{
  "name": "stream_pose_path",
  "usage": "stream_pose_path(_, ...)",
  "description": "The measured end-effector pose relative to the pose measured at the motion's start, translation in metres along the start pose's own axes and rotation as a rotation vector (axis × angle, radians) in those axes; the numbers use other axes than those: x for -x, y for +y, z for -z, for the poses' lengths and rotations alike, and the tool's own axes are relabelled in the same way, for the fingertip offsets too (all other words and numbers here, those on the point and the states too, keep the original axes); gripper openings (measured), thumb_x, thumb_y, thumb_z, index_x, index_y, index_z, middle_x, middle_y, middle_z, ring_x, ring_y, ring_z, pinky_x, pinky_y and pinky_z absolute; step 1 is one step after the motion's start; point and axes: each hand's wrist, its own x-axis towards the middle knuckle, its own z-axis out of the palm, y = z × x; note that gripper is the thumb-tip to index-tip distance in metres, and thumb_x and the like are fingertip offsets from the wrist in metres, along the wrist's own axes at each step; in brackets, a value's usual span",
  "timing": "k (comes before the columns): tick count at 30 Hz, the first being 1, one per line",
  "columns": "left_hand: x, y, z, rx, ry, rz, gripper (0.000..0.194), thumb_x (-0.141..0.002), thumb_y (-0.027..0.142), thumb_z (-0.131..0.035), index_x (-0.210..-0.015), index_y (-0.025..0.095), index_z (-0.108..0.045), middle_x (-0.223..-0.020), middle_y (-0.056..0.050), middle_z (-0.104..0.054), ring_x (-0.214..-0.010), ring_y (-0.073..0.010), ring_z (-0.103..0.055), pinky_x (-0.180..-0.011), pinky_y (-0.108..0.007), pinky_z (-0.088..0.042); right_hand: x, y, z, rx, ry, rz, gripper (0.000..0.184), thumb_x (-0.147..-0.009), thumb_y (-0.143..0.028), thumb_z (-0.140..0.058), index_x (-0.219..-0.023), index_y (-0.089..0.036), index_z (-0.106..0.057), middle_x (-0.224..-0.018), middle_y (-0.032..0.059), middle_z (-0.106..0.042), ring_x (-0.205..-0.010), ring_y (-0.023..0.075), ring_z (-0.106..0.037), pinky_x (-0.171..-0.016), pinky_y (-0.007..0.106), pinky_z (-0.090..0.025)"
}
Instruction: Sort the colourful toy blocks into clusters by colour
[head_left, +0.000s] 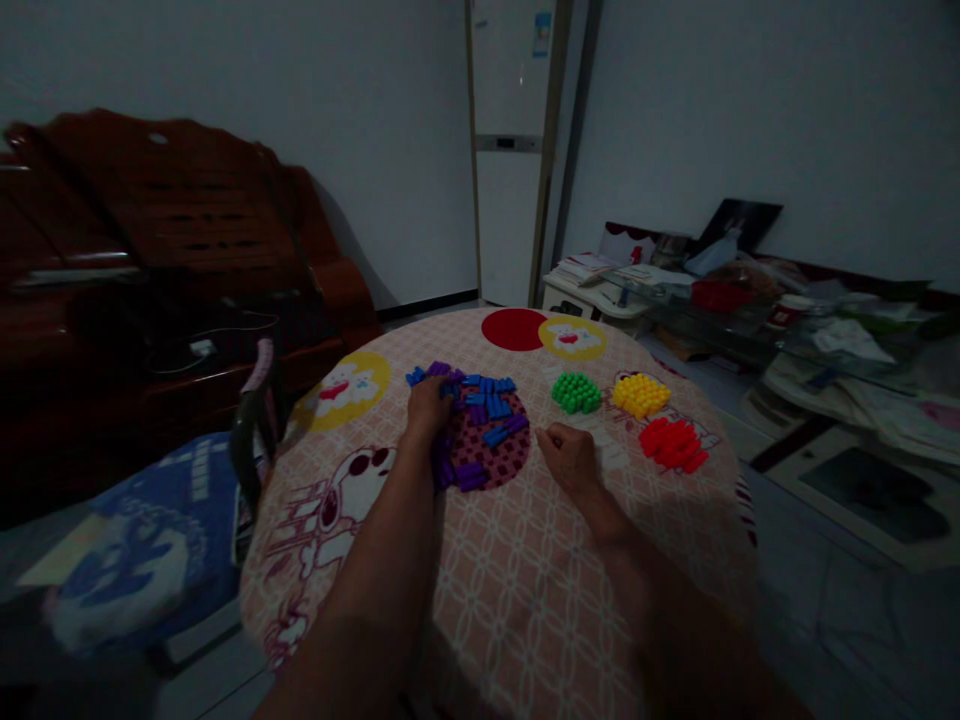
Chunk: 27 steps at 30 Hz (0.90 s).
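My left hand (429, 404) reaches into a loose spread of small plastic pieces, its fingers bent down and closed; what they grip is hidden. Around it lie blue pieces (496, 406) and purple pieces (471, 476), short and stubby, on a dark red printed circle. Just right of that spread, my right hand (570, 457) hovers over or rests on the cloth, fingers curled into a pinch; anything inside is too small to tell. Beyond it sit a green cluster (576, 393), a yellow cluster (641, 395) and a red cluster (673, 445) of similar pieces, each grouped tightly.
A patterned cloth covers the round table (517, 590). At the left stand a chair with a blue cushion (150, 540) and a wooden bench (180, 230). A cluttered glass-topped cabinet (675, 300) runs along the right. Behind the table is a tall white appliance (510, 220).
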Motion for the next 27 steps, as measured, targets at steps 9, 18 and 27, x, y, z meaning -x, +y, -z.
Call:
stream_pose_path(9,0.000,0.044,0.011,0.535,-0.103,-0.086,0.019,-0.070,0.011,-0.064,-0.086,0.015,-0.072,-0.086,-0.006,-0.075,-0.082,-0.0210,-0.070,-0.080,-0.034,-0.056,-0.002,-0.001,0.007,-0.052,0.040,-0.047,0.041,-0.085,-0.045,-0.053,-0.054,-0.021,-0.045,-0.051,-0.0051,-0.041,-0.052,0.0096,-0.038,-0.054,0.024,-0.029)
stream_pose_path(18,0.058,0.134,-0.045,1.029,-0.410,-0.088,0.006,-0.072,0.017,-0.067,-0.070,0.014,-0.062,-0.061,0.002,-0.063,-0.054,-0.0104,-0.061,-0.055,-0.022,-0.051,-0.006,0.004,0.011,-0.346,0.082,-0.299,0.048,-0.083,-0.056,-0.056,-0.103,-0.014,-0.071,-0.063,0.0014,-0.065,-0.052,0.0156,-0.059,-0.049,0.025,-0.045)
stream_pose_path(27,0.015,0.086,-0.002,0.554,-0.029,-0.136,0.019,-0.076,0.020,-0.065,-0.092,0.014,-0.072,-0.090,-0.007,-0.075,-0.085,-0.0194,-0.069,-0.083,-0.032,-0.055,-0.018,0.017,0.029,-0.408,0.201,-0.400,0.046,-0.069,-0.050,-0.067,-0.096,-0.012,-0.072,-0.059,-0.0012,-0.062,-0.047,0.0124,-0.053,-0.042,0.022,-0.041)
